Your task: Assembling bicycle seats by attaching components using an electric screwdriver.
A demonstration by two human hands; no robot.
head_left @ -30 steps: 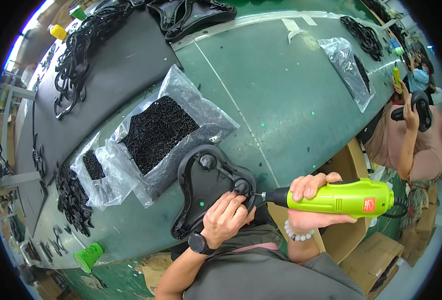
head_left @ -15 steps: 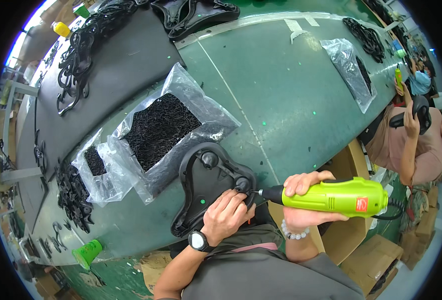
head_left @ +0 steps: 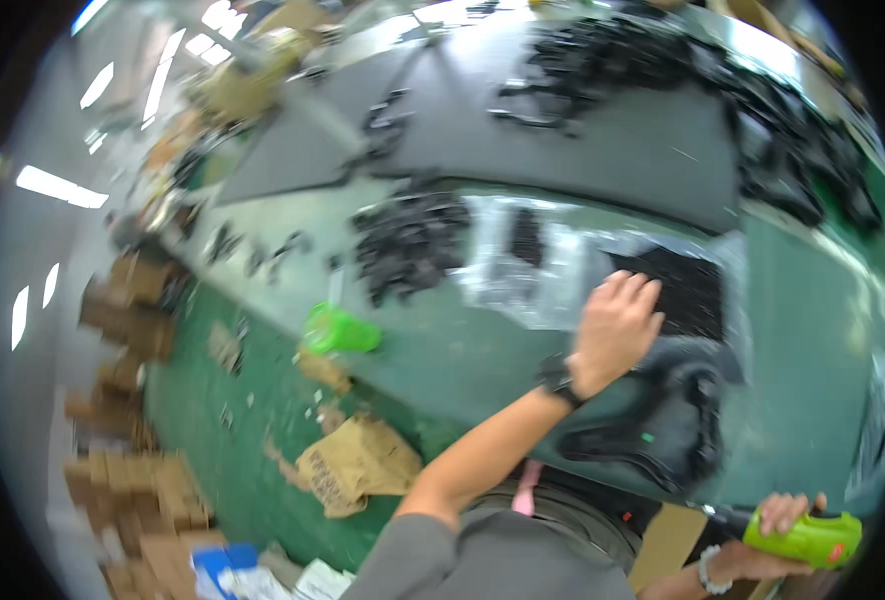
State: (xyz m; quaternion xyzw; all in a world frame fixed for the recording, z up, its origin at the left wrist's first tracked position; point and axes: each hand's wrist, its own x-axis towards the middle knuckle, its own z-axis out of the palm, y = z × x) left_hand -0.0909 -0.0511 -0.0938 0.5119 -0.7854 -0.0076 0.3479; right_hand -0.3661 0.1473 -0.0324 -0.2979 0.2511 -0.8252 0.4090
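Observation:
My right hand (head_left: 771,540) grips a lime-green electric screwdriver (head_left: 813,540) at the lower right, its dark nose pointing left. Stretched forward, my left hand (head_left: 615,325) wears a black wristwatch (head_left: 557,380) and hovers over or touches the edge of a clear plastic bag (head_left: 548,300). Its fingers look extended, with nothing visible in them, beside a heap of small black screws (head_left: 688,295) in that bag. Just below lies a curved black plastic shell (head_left: 653,440) at the table's near edge, touched by neither hand. Motion blurs the view.
Left of the bag is a pile of black parts (head_left: 413,235). A green cup (head_left: 341,330) lies at the table edge. A dark mat (head_left: 603,160) holds tangled black pieces (head_left: 603,65). Cardboard boxes (head_left: 138,400) and a brown sack (head_left: 358,465) are on the floor.
My left hand has left the black shell and reached to the screw bag. The screwdriver has come away from the shell, still in my right hand. The view has swung left.

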